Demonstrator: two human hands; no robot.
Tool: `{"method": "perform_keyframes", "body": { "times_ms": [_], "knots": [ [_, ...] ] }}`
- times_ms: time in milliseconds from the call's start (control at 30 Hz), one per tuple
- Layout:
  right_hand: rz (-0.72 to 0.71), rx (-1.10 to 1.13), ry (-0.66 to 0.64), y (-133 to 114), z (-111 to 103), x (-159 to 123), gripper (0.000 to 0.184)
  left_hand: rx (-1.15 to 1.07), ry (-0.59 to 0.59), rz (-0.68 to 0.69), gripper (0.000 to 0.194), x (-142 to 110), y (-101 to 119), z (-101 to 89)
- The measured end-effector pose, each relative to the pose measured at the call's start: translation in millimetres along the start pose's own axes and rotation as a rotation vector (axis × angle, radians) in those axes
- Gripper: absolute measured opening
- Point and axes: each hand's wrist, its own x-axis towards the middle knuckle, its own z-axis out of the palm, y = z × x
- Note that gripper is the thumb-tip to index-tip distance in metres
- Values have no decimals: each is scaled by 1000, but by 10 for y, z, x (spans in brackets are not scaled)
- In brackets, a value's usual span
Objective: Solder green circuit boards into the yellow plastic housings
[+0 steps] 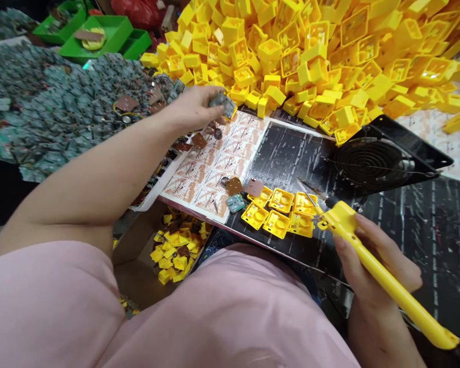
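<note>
My left hand [193, 108] is raised over the far edge of a printed paper sheet [214, 166], pinching a small green circuit board [223, 104] in its fingertips. My right hand [375, 271] grips a yellow-handled soldering iron [383, 271], with its thin metal tip [306, 190] reaching over a group of square yellow plastic housings [278, 212]. The tip's contact with the housings cannot be told. On the sheet's near corner lie a loose green circuit board [235, 203] and a brown square piece [233, 185]. A small round metal disc [217, 134] sits near my left hand.
A huge heap of yellow housings [291, 51] rises behind the black work mat [291, 153]. A black fan unit [379, 158] stands at the right. Wired circuit boards [53, 107] cover the left side, green trays [95, 38] stand beyond them, and a cardboard box [134, 255] of yellow parts sits below.
</note>
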Motion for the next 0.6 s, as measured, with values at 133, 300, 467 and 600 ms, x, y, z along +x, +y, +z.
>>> {"method": "perform_keyframes", "body": {
  "times_ms": [133, 300, 467, 600],
  "knots": [
    [-5, -6, -7, -43, -33, 26, 69, 289, 16, 90, 86, -51, 167, 100],
    [67, -50, -23, -94, -73, -27, 60, 371, 5, 213, 101, -210, 426, -173],
    [18, -67, -55, -161, -73, -42, 51, 415, -203, 251, 124, -259, 656, -194],
    [-82, -72, -144, -215, -114, 10, 52, 455, -477, 532, 61, -457, 799, 218]
  ]
}}
